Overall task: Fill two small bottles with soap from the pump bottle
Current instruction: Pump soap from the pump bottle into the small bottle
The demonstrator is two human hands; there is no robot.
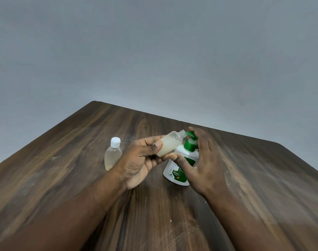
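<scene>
The only text that can be read is "99.99%", printed in white on the green label low on the front of the white pump bottle [180, 165]. Other small print and a round mark beside it are too small to read.

A dark wood-grain table [172, 214] with rounded far corners carries the things, its surface marked with pale scuffs and specks. A capped small bottle [113, 154] of pale liquid with a white lid stands on it at the left. A white pump bottle [180, 165] with a green pump stands near the middle, well apart from the capped bottle.
</scene>
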